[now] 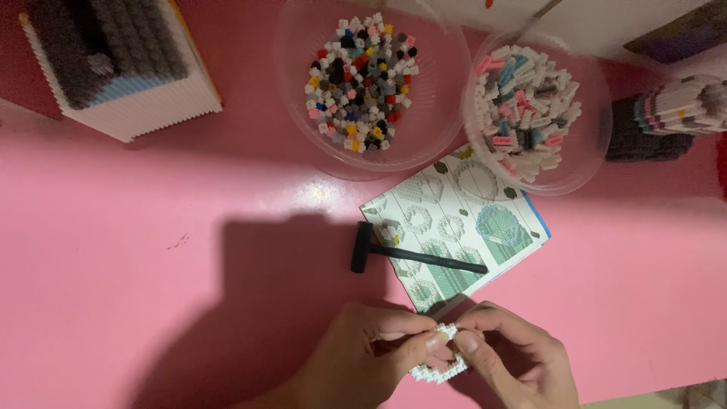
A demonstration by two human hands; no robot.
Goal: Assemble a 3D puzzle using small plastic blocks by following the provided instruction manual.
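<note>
At six o'clock our left hand point(363, 352) and right hand point(515, 363) pinch a white brick ring point(441, 362) in closed fingers; the black hammer point(409, 254) lies at twelve o'clock from it.

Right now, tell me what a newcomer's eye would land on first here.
Likely the two clear bowls at the top: one full of mixed coloured bricks, one of mostly white and pink ones. At the bottom, the left hand and right hand pinch a small white brick ring. Between lies a black hammer across a leaflet.
</note>
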